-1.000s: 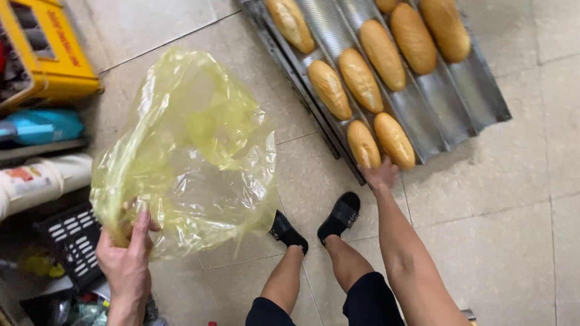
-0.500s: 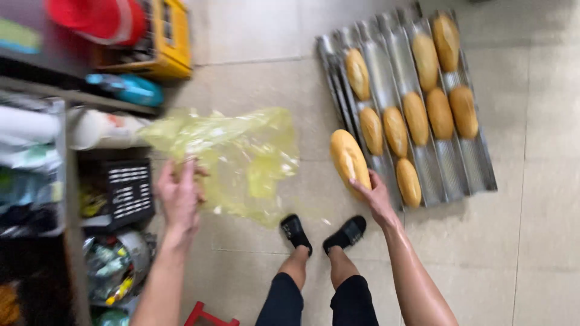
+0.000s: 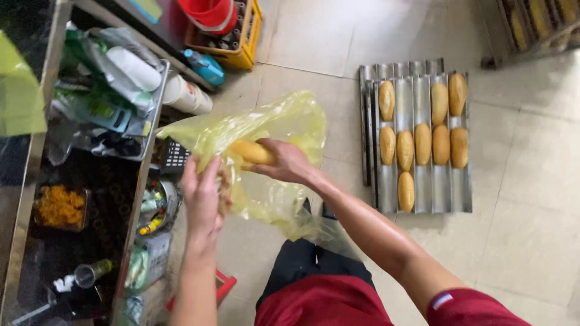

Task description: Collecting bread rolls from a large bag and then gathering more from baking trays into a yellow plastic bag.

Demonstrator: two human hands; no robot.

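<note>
Bag (image 3: 284, 121): thin yellow translucent plastic film, crinkled, glossy. Loaf (image 3: 251, 152) in right hand (image 3: 287, 163): golden matt crust. Tray (image 3: 417, 199): corrugated bare metal, dull sheen. Floor (image 3: 531, 199): smooth pale tile, slightly glossy. Crate (image 3: 244, 45): yellow hard plastic.

Left side tight: metal shelf unit (image 3: 145, 151) crammed with bottles and packets sits just beside the left hand (image 3: 202, 196), yellow crate (image 3: 238, 45) further up. Yellow plastic bag (image 3: 284, 127) drapes around the right hand (image 3: 287, 163), blocking passage between the hands. Open tiled floor (image 3: 525, 229) right of the corrugated bread tray (image 3: 417, 139); bare strip between bag and tray.
</note>
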